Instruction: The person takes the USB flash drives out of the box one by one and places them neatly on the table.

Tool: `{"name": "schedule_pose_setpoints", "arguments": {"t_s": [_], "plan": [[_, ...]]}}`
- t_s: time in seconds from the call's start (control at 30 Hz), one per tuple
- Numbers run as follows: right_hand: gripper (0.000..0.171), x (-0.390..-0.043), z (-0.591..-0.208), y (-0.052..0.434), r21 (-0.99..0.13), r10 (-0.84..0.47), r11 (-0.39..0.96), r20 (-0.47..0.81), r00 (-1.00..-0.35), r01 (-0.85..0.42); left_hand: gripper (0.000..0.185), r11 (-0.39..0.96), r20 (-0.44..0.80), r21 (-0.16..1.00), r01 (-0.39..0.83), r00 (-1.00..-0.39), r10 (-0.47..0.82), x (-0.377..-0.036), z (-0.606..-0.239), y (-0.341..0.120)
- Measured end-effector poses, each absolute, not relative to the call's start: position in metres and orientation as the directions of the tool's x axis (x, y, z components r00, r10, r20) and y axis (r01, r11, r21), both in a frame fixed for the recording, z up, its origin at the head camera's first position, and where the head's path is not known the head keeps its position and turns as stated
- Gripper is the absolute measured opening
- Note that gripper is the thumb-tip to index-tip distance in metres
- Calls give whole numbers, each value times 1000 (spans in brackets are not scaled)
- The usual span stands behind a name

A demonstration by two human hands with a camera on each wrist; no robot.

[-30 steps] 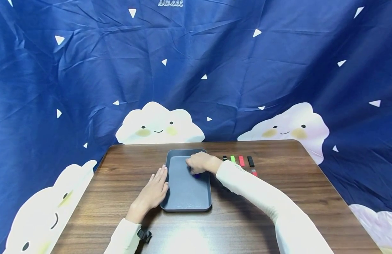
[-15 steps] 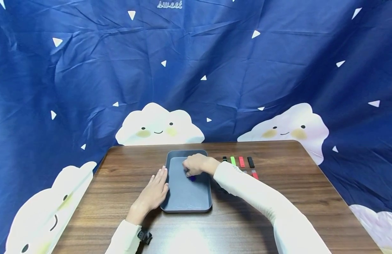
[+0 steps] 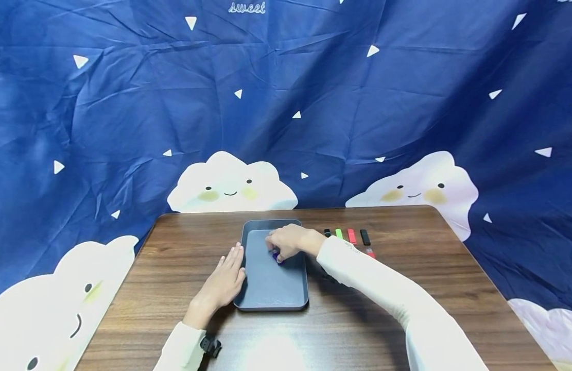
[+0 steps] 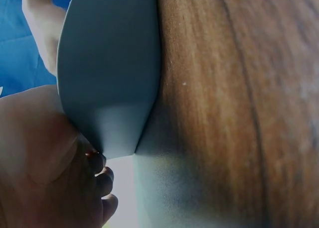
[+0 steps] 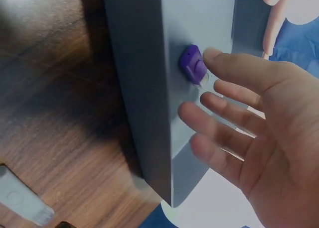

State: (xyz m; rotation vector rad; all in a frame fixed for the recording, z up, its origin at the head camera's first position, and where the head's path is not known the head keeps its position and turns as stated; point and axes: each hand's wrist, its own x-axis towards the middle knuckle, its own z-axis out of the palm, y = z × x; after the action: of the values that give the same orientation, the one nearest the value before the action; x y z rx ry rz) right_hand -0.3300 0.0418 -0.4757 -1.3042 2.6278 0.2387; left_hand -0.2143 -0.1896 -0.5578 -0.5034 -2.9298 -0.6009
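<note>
A grey rectangular tray (image 3: 273, 289) lies on the wooden table. Within it is a small purple USB stick (image 5: 192, 64) with a clear end, partly behind my fingers in the head view. Over the tray, my right hand (image 3: 289, 240) has its thumb tip at the edge of the stick. In the right wrist view, the other fingers of that hand (image 5: 264, 121) are spread and loosely bent, not closed round the stick. My left hand (image 3: 222, 282) rests flat along the tray's left rim, fingers straight.
Right of the tray, a row of small sticks includes a green one (image 3: 339, 233), a red one (image 3: 351, 236) and a black one (image 3: 365, 237). Another red one (image 3: 370, 252) shows beside my sleeve. A grey stick (image 5: 20, 194) lies outside the tray.
My right hand has shifted slightly left and nearer inside the tray, and more of the purple USB stick shows below its fingers. The left hand and tray have stayed put.
</note>
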Motion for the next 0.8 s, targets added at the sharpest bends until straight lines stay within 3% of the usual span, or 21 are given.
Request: {"name": "schedule_pose_setpoints", "arguments": {"t_s": [0.27,0.8], "plan": [[49,-324,-480,46,113,-780,566,-249,-574,-817,62,855,158,398,333,-943,293,-212,-553,-188],[48,-324,-486,45,96,-807,540,-224,-546,-836,62,865,155,373,336,-942,298,-212,-551,-188]]}}
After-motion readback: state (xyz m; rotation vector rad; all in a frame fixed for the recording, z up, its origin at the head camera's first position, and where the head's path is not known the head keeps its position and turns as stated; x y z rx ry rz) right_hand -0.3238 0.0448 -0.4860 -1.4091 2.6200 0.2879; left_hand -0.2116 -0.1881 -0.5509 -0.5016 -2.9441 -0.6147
